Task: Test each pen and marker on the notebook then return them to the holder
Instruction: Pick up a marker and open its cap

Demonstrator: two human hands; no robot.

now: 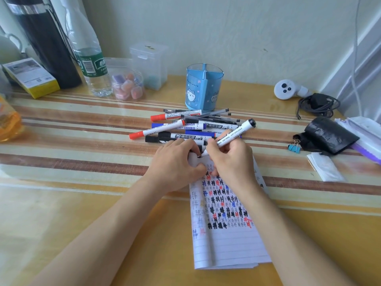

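The blue pen holder point(204, 87) stands at the back of the table point(82, 203). It's split into compartments by dividers and has little cartoon critters on the side. There's lettering on it too, but I can't read it properly. The pens and markers point(191, 125) are lying in a messy heap just in front of it, red, blue and black caps all mixed up. One of them clearly says MARKER.

Over to the left there's a clear jar point(127, 85) with pinkish, orange and purple blocks in it. A frosted plastic box point(152, 65) sits behind that, and next to it a water bottle point(90, 58) with a green label.

On the right side: a white controller point(285, 89), a coiled black cable point(317, 105), a blue binder clip point(294, 146) and a folded tissue point(323, 166).

The notebook point(226, 244) sits in the middle near the front edge, its lined page crammed with black, red and blue hash marks. The right hand point(228, 159) grips a black marker point(235, 135) with the tip down at the top of the page. The left hand point(177, 159) is curled up over the top left corner. I honestly can't tell if it's holding anything, and both hands hide the top of the page.
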